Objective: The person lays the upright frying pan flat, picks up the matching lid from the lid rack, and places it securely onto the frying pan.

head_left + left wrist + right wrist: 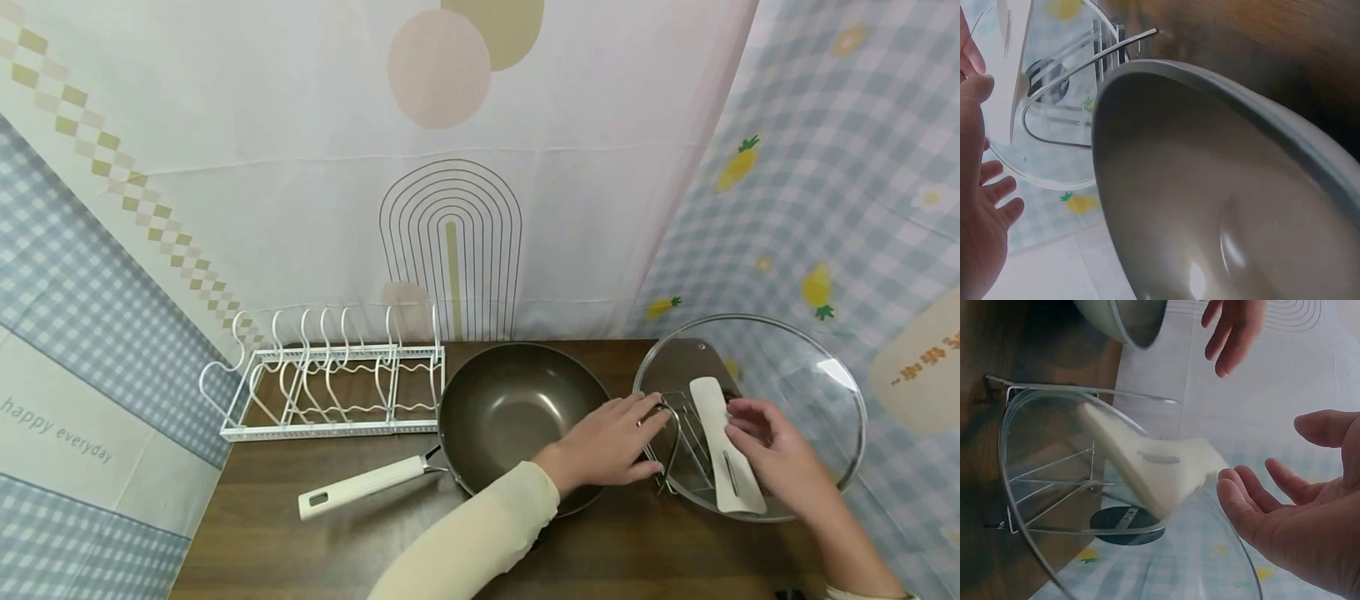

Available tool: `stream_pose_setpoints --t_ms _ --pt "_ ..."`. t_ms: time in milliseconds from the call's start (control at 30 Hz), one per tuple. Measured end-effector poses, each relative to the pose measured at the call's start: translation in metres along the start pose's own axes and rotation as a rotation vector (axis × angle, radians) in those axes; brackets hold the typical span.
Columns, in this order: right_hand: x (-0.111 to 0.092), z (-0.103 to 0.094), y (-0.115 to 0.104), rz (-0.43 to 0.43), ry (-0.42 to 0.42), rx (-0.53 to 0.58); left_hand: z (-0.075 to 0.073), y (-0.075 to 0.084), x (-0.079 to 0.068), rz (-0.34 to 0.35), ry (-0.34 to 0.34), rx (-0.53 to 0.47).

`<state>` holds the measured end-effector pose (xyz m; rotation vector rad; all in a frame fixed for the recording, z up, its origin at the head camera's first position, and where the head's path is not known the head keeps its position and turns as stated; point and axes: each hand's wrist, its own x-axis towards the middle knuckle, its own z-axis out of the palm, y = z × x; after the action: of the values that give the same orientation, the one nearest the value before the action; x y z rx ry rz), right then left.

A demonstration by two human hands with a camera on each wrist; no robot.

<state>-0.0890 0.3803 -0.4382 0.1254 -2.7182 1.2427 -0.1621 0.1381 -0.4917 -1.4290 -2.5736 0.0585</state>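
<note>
A glass lid (pixel 859 400) with a metal rim and a long cream handle (pixel 705 408) leans upright in a wire stand (pixel 1060 80). Beside the handle is my right hand (pixel 783 458), fingers loosely bent; its fingertips (pixel 1227 478) come to the handle's end in the right wrist view, whether touching I cannot tell. My left hand (pixel 611 442) reaches over the right edge of a dark wok (pixel 517 408), its fingers extended by the stand's front wire loop. In the left wrist view its fingers (pixel 1000 187) are spread and hold nothing.
The wok's cream handle (pixel 363 487) points left. A white wire rack (pixel 337 429) with several curved dividers stands left of the wok, at the back of the wooden table (pixel 277 533). Behind the lid a dark flat board (pixel 678 354) is visible. Printed cloths (pixel 585 233) hang around.
</note>
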Motion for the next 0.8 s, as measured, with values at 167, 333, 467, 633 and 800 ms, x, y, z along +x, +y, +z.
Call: stream_pose_setpoints --t_ms 167,333,467,633,800 --pt "-0.006 -0.004 0.004 0.019 0.019 -0.009 0.002 0.005 0.01 0.025 -0.04 0.02" --pt "-0.009 -0.008 0.006 0.053 0.018 -0.029 0.005 0.007 0.015 0.044 -0.059 0.081" --pt "-0.013 -0.011 0.01 0.097 -0.001 -0.019 0.004 0.01 0.02 0.053 -0.095 0.078" --pt "-0.017 -0.013 0.016 0.101 -0.002 -0.014 0.006 0.015 0.027 0.095 -0.103 0.069" --pt "-0.019 -0.012 0.016 0.104 -0.018 -0.048 0.012 0.021 0.034 0.11 -0.099 0.062"
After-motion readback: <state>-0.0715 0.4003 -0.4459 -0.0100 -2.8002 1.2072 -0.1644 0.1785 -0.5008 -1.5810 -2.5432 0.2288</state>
